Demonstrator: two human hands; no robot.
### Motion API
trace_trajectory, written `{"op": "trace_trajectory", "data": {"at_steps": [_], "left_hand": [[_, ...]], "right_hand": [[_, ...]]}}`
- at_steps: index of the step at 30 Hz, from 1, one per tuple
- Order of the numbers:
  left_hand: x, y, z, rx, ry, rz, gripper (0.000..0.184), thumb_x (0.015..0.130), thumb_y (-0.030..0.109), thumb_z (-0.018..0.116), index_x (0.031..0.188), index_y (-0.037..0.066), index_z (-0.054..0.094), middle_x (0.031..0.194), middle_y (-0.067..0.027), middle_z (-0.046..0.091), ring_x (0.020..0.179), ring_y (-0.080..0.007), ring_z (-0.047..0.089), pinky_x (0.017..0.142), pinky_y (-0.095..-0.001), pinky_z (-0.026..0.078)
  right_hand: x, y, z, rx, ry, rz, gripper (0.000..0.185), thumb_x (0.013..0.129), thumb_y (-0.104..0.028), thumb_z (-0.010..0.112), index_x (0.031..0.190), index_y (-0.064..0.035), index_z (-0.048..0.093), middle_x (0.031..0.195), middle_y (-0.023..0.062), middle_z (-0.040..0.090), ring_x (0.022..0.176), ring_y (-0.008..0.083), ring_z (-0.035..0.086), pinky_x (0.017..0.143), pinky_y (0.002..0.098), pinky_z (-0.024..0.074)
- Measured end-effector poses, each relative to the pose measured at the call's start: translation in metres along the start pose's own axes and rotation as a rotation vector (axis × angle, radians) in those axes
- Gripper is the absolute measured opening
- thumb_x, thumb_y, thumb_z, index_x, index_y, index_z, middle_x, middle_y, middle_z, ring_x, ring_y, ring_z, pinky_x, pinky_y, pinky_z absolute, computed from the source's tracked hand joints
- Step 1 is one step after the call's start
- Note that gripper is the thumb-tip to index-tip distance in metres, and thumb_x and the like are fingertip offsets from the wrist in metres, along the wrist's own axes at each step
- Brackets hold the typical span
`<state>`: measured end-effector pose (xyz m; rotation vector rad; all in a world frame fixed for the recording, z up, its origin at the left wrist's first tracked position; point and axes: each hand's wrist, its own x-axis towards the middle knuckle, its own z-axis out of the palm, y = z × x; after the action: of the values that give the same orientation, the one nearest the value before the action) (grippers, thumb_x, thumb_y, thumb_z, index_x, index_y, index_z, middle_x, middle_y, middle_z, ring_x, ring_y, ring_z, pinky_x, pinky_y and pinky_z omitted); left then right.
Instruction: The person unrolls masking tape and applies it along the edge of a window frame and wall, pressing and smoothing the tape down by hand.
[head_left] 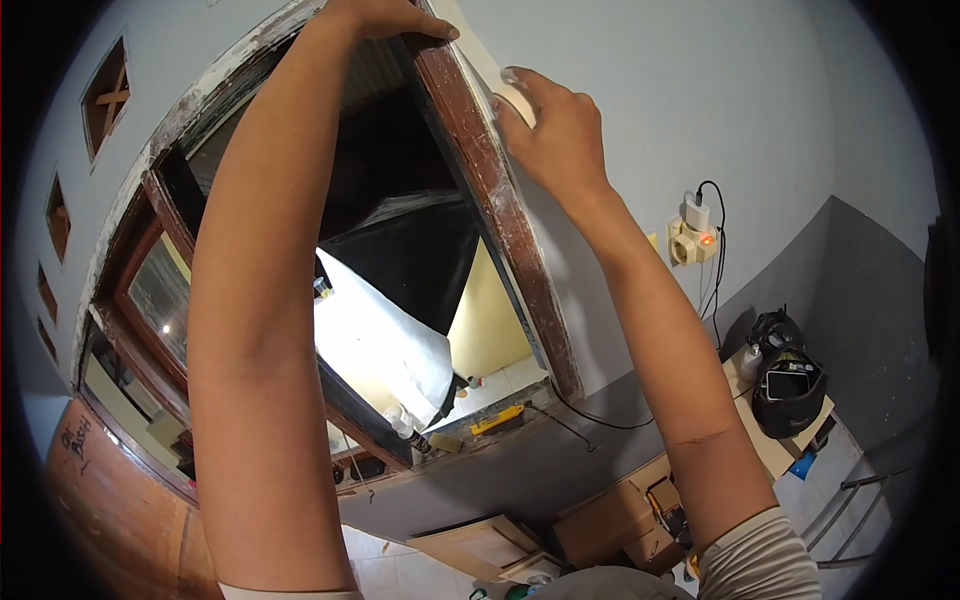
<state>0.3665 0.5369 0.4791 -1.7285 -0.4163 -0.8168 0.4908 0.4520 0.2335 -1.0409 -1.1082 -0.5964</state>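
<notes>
My right hand point(555, 135) is closed on a roll of cream-coloured masking tape point(517, 104), held against the wall beside the window's right edge. A pale strip of tape point(470, 45) runs up from the roll along the brown wooden window frame point(490, 170), whose paint is worn and flecked white. At the top of the view my left hand point(390, 17) lies over the upper part of the frame, one finger stretched out to the tape strip. Part of this hand is cut off by the image edge.
A yellow cutter knife point(497, 420) and a small bottle point(402, 420) lie on the window sill. At right, a plugged-in charger point(697, 215) sits in a wall socket adapter point(690, 243). Below it are a black bag point(788, 390), cardboard boxes point(600, 510) and a metal rack point(850, 515).
</notes>
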Motion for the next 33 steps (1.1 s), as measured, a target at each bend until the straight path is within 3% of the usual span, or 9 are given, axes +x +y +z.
{"op": "trace_trajectory", "data": {"at_steps": [10, 12, 13, 15, 19, 24, 33], "left_hand": [[-0.001, 0.004, -0.003, -0.017, -0.056, -0.04, 0.157, 0.05, 0.075, 0.092, 0.16, -0.016, 0.025, 0.166, -0.0358, 0.03, 0.156, -0.0472, 0.027, 0.131, -0.0488, 0.023], [-0.002, 0.005, -0.002, -0.034, -0.05, -0.043, 0.156, 0.05, 0.073, 0.093, 0.16, -0.015, 0.025, 0.166, -0.0355, 0.03, 0.156, -0.0473, 0.027, 0.131, -0.049, 0.023], [-0.002, 0.005, -0.001, -0.035, -0.051, -0.054, 0.156, 0.05, 0.072, 0.094, 0.16, -0.015, 0.025, 0.165, -0.0352, 0.031, 0.156, -0.0472, 0.028, 0.13, -0.0492, 0.023], [-0.002, 0.005, 0.0, -0.037, -0.052, -0.066, 0.156, 0.05, 0.071, 0.094, 0.16, -0.015, 0.026, 0.165, -0.0349, 0.031, 0.156, -0.0471, 0.028, 0.13, -0.0494, 0.023], [-0.004, 0.006, -0.002, -0.073, -0.016, -0.036, 0.157, 0.049, 0.072, 0.095, 0.16, -0.015, 0.025, 0.166, -0.0352, 0.031, 0.156, -0.0478, 0.028, 0.13, -0.0499, 0.023], [0.001, 0.002, 0.006, -0.02, -0.042, -0.05, 0.158, 0.048, 0.073, 0.094, 0.159, -0.017, 0.025, 0.166, -0.0364, 0.028, 0.156, -0.0489, 0.027, 0.131, -0.0503, 0.022], [0.0, 0.006, 0.002, -0.03, -0.06, -0.075, 0.159, 0.048, 0.073, 0.093, 0.158, -0.019, 0.024, 0.167, -0.0376, 0.027, 0.156, -0.0501, 0.025, 0.13, -0.0509, 0.023]], "right_hand": [[-0.04, 0.002, -0.017, 0.069, -0.023, 0.096, 0.046, 0.093, -0.028, 0.075, 0.132, -0.004, 0.07, 0.087, 0.0231, 0.076, 0.076, 0.0426, 0.074, 0.082, 0.0468, 0.0577], [-0.048, 0.008, -0.013, 0.08, 0.048, 0.006, 0.041, 0.095, -0.026, 0.076, 0.132, -0.007, 0.073, 0.071, 0.016, 0.073, 0.055, 0.0208, 0.064, 0.063, 0.0347, 0.0516], [-0.049, 0.008, -0.013, 0.079, 0.048, 0.009, 0.041, 0.095, -0.026, 0.076, 0.132, -0.007, 0.073, 0.071, 0.016, 0.073, 0.055, 0.0208, 0.064, 0.063, 0.0347, 0.0516], [-0.053, 0.008, -0.014, 0.134, -0.003, 0.027, 0.04, 0.096, -0.024, 0.07, 0.13, -0.0045, 0.074, 0.092, 0.0241, 0.076, 0.082, 0.0429, 0.074, 0.085, 0.0472, 0.058], [-0.053, 0.001, -0.021, 0.063, -0.053, 0.008, 0.039, 0.096, -0.023, 0.067, 0.13, -0.005, 0.075, 0.094, 0.0259, 0.076, 0.086, 0.0434, 0.074, 0.088, 0.048, 0.058], [-0.041, -0.014, -0.032, -0.105, -0.261, 0.149, 0.039, 0.096, -0.021, 0.063, 0.129, -0.0046, 0.076, 0.098, 0.027, 0.076, 0.093, 0.0443, 0.074, 0.09, 0.0504, 0.0581], [-0.029, -0.008, -0.02, -0.164, -0.31, 0.161, 0.038, 0.093, -0.015, 0.06, 0.123, -0.0004, 0.076, 0.1, 0.0286, 0.075, 0.096, 0.0472, 0.074, 0.093, 0.0533, 0.0577]]}}
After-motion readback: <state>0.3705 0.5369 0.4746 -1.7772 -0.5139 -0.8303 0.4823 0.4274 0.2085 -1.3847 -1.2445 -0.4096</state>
